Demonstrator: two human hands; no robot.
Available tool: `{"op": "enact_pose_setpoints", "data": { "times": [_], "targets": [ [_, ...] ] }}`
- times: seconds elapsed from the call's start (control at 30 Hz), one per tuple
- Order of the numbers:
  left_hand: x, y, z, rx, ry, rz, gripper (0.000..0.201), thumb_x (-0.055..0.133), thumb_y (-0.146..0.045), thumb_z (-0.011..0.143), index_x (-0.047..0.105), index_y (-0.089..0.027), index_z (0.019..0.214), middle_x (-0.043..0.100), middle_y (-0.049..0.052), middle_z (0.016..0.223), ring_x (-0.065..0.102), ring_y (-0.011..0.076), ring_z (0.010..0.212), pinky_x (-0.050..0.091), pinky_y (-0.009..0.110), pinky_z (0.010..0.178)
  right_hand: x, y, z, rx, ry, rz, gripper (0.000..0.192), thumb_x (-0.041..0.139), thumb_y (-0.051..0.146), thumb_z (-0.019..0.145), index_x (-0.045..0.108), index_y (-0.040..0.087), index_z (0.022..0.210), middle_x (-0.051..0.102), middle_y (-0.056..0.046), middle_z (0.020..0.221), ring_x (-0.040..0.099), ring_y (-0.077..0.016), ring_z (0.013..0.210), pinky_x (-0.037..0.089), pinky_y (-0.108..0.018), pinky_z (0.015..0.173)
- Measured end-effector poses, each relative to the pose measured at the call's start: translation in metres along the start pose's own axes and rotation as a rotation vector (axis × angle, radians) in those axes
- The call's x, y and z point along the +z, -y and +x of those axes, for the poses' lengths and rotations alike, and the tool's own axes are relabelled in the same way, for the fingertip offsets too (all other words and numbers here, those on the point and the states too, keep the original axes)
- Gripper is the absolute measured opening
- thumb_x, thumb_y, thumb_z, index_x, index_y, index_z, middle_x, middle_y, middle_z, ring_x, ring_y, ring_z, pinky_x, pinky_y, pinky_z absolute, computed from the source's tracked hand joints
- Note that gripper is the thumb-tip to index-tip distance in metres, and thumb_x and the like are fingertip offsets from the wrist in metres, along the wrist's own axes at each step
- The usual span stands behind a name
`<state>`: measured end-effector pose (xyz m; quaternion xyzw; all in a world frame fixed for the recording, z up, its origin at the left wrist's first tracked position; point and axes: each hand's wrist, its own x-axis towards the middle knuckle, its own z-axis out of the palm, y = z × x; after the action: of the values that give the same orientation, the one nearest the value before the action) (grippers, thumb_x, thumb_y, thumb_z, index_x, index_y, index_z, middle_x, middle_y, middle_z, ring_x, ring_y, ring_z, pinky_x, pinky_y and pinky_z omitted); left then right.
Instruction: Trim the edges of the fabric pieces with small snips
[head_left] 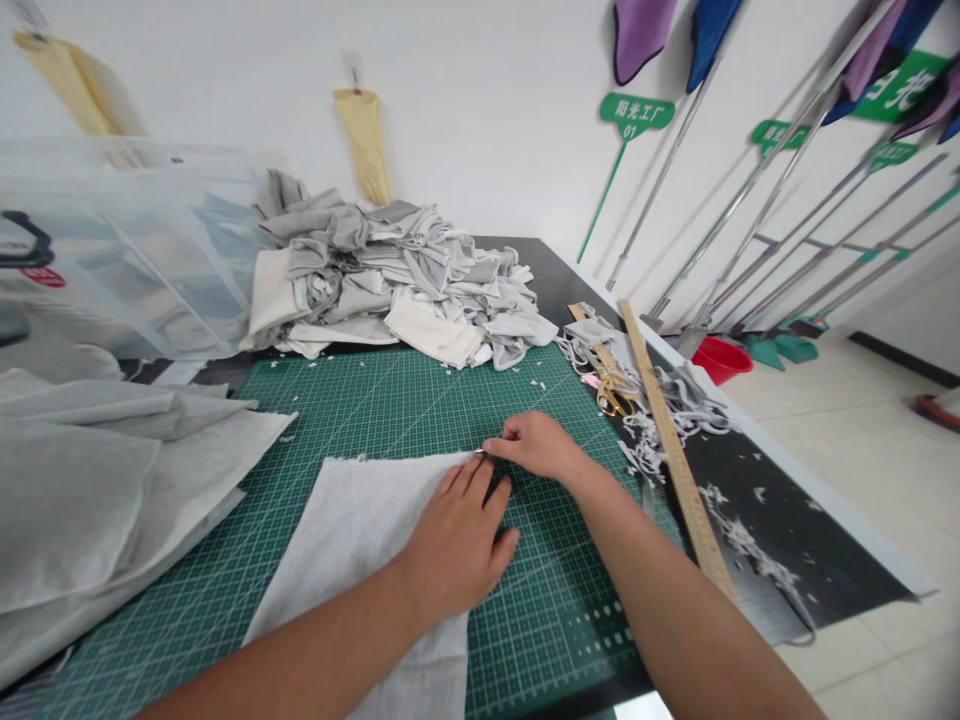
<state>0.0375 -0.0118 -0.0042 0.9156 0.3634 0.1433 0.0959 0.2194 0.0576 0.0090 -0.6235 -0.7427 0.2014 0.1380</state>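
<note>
A light grey piece of fabric point(352, 530) lies flat on the green cutting mat point(405, 400). My left hand point(456, 535) presses palm-down on the fabric's right part, fingers spread. My right hand point(534, 445) pinches the fabric's upper right corner between thumb and fingers, right at the edge of the cloth.
A heap of grey and white cloth pieces point(390, 280) sits at the back of the mat. Folded grey fabric point(97, 480) lies at left, below a clear plastic bin point(112, 250). A wooden ruler point(675, 450), gold scissors point(613, 392) and fabric scraps point(697, 400) lie at right near the table edge.
</note>
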Motion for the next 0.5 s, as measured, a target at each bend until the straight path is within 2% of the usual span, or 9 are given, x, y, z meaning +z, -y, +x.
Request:
{"op": "enact_pose_setpoints", "data": {
  "times": [0.27,0.5],
  "targets": [
    [-0.0015,-0.0008,0.0003,-0.005,0.024,0.001,0.049,0.045,-0.041,0.09,0.046,-0.015,0.132,0.039,0.014,0.143,0.029,0.0301,0.136,0.025,0.048,0.112,0.0021,0.0007,0.0006,0.061,-0.032,0.033,0.039,0.061,0.055,0.075,0.061,0.02,0.057,0.057,0.002,0.055,0.045,-0.0096,0.051,0.026,-0.025,0.048],
    [0.0014,0.0004,-0.0001,0.008,-0.006,0.006,0.048,0.044,-0.041,0.091,0.046,-0.017,0.133,0.039,0.014,0.143,0.031,0.031,0.135,0.028,0.051,0.109,0.0013,-0.004,0.0014,0.076,-0.046,0.058,0.04,0.061,0.055,0.074,0.06,0.02,0.057,0.055,0.003,0.053,0.045,-0.0095,0.05,0.026,-0.025,0.048]
  ]
}}
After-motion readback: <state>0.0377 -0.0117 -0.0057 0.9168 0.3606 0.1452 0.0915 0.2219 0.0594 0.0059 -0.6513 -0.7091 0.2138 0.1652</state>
